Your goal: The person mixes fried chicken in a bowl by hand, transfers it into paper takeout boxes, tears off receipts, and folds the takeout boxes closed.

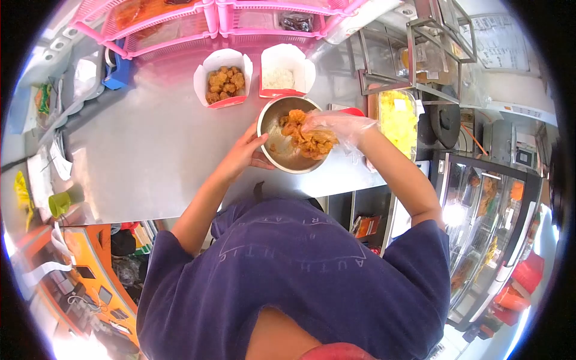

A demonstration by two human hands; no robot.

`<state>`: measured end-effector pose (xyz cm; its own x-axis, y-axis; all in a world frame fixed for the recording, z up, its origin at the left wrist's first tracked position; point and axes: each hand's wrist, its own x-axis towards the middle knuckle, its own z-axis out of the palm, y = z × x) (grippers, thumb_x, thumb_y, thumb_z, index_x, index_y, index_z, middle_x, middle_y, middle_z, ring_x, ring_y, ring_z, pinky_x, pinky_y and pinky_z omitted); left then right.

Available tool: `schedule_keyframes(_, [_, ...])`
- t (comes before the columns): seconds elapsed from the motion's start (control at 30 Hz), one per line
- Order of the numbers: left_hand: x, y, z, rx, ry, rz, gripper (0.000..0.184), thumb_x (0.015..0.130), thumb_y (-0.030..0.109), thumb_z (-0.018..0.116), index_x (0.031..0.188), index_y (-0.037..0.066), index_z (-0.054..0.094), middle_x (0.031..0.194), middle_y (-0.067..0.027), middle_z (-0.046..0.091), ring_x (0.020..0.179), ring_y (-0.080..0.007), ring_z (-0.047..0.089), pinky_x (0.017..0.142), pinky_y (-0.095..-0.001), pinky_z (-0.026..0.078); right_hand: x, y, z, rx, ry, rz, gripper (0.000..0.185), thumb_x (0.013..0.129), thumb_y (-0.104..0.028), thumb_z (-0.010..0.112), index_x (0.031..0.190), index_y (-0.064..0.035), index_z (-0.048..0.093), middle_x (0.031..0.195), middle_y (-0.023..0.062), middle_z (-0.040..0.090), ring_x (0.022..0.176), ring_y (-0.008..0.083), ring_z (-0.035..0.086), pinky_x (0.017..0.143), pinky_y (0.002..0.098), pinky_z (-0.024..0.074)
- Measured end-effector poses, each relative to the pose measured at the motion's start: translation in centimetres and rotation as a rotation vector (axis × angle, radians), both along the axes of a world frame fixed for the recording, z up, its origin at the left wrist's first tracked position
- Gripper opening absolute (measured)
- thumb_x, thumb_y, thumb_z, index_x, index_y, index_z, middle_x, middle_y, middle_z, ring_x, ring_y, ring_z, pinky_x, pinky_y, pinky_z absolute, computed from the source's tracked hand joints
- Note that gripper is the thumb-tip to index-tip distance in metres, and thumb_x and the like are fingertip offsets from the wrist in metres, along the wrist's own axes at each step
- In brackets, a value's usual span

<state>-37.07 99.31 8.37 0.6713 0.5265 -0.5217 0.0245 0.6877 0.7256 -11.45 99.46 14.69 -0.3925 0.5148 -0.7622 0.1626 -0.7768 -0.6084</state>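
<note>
Pink plastic racks (218,21) line the far side, with a blue object (115,78) by their left end. Far right, a metal-framed rack (412,54) stands beside a bright yellow pile (397,117). A glass-fronted cabinet (503,262) is nearer, right; a green cup (59,205) sits left.

One head cam on duty, wide fisheye, black rounded edges, looking fwd & steeply down from the wearer's own head! Shirt (294,252) fills btm ctr, v. close; bowl (287,159) mid-frame, near; pink racks (212,24) up top, farther fwd; glass cabinet (492,166) far R, lens-bent.
</note>
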Motion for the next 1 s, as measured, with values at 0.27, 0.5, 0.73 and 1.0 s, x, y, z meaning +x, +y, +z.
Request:
schedule_keyframes(0.27, [-0.7,0.3,-1.0,-0.079,-0.044,-0.021,0.058,0.099,0.029,0.042,0.149,0.018,0.015,0.131,-0.0144,0.048,0.087,-0.0243,0.067,0.068,-0.0363,0.059,-0.5,7.4,7.3,0.184,-0.209,-0.015,0.037,0.081,-0.03,0.067,0.112,-0.0106,0.062,0.109,0.005,0.061,0.101,0.0156,0.056,0.088,0.0277,0.0446])
schedule_keyframes(0.5, [-1.1,0.2,-2.1,-0.098,-0.021,-0.034,0.06,0.099,0.029,0.044,0.15,0.019,0.015,0.133,-0.0142,0.047,0.093,-0.0253,0.066,0.068,-0.0365,0.06,-3.1,14.8,3.6,0.847,-0.771,1.151,0.033,0.083,-0.036,0.056,0.101,-0.0094,0.065,0.097,0.0131,0.062,0.09,0.0275,0.058,0.08,0.0337,0.0468])
schedule_keyframes(0.73, [-1.5,-0.2,-2.5,-0.103,-0.027,-0.016,0.06,0.098,0.027,0.044,0.15,0.019,0.015,0.132,-0.0135,0.047,0.093,-0.0255,0.066,0.067,-0.0355,0.06,-2.6,14.2,-1.1,0.865,-1.004,1.026,0.035,0.081,-0.032,0.055,0.103,-0.0084,0.068,0.104,0.0158,0.065,0.082,0.03,0.062,0.078,0.0351,0.0492])
schedule_keyframes(1.0, [-1.1,-0.5,-3.0,-0.132,-0.028,0.0,0.057,0.099,0.027,0.044,0.149,0.015,0.018,0.128,-0.015,0.046,0.081,-0.0228,0.067,0.068,-0.034,0.06,-1.1,10.3,2.5,1.115,-0.773,0.451,0.035,0.082,-0.021,0.061,0.111,-0.0031,0.067,0.096,0.0082,0.067,0.081,0.0153,0.062,0.075,0.0289,0.049])
